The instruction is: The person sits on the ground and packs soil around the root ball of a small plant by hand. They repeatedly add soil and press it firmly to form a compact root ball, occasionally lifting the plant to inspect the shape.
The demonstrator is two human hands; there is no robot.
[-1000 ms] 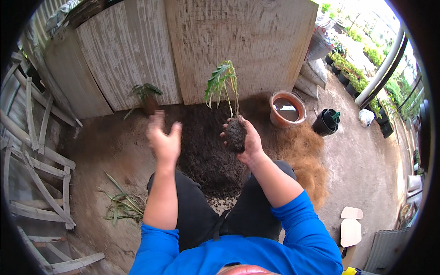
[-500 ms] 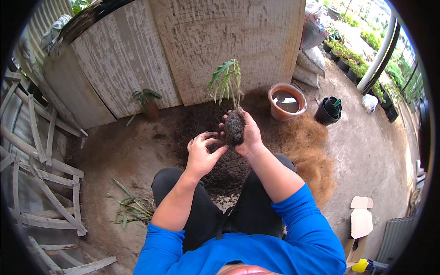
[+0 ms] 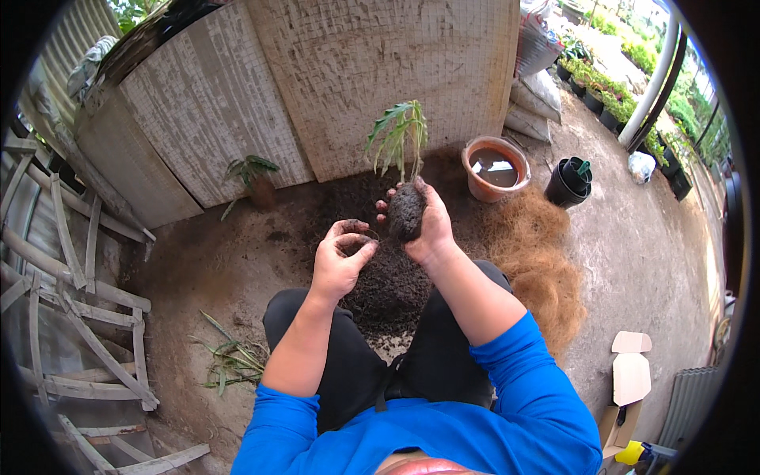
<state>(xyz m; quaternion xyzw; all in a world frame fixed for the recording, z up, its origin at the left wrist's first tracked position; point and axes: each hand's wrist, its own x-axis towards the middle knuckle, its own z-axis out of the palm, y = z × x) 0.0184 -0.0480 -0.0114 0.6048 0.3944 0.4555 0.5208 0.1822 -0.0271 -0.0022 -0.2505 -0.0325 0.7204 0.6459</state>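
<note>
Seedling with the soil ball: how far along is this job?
Done: the seedling is out, its root ball packed with dark soil. In hand: right hand holds it up; left hand cups loose soil. Left: the black pots hold no plant.

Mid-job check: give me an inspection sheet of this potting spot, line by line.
Surface: bare dirt ground with a dark soil pile.
Job's things: seedling with its soil root ball.
Clutter: terracotta pot, black nursery pots, coconut fibre heap, cut leaves, small potted plant.
Grippers: right hand grips the root ball; left hand cupped beside it, soil-smeared.
Cables: nothing seen.
Surroundings: board wall, wooden pallets, cardboard box.
</note>
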